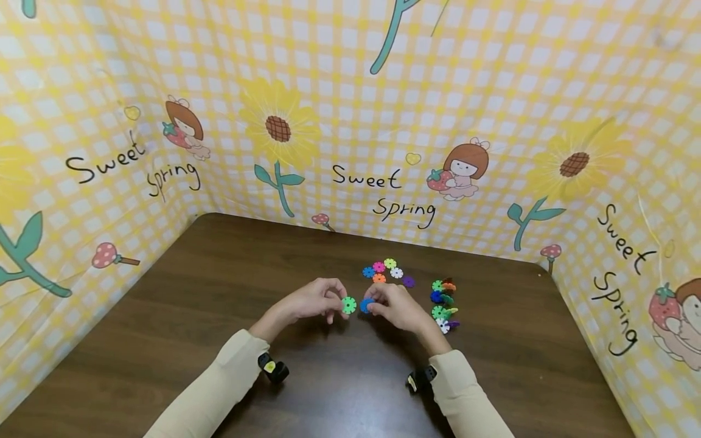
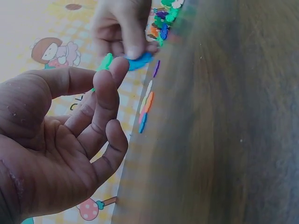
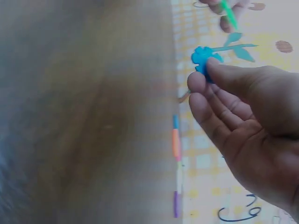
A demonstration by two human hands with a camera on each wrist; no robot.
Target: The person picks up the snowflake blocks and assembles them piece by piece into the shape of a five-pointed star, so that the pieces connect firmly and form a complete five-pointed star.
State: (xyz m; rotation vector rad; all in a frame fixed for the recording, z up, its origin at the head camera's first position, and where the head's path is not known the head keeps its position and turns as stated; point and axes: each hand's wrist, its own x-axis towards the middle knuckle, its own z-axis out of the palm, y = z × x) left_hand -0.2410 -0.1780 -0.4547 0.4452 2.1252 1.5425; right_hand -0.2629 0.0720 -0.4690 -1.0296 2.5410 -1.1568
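Between thumb and fingers, my left hand (image 1: 319, 299) pinches a green notched plastic disc (image 1: 348, 305), its flat face showing in the head view. My right hand (image 1: 398, 306) pinches a blue notched disc (image 1: 366, 305) by its edge; the left wrist view shows this blue disc (image 2: 140, 61) under the right thumb. A small gap separates the two discs, which are held side by side above the table. In the right wrist view the blue disc (image 3: 202, 58) has a petal-like rim, and the green disc (image 3: 229, 15) appears edge-on at the top.
Loose discs in several colours, such as a pink disc (image 1: 379, 267) and a purple disc (image 1: 408, 281), lie beyond the hands. Joined disc pairs, including a white and purple pair (image 1: 443, 326), form a column to the right. A patterned cloth (image 1: 350, 152) walls the brown table (image 1: 181, 316).
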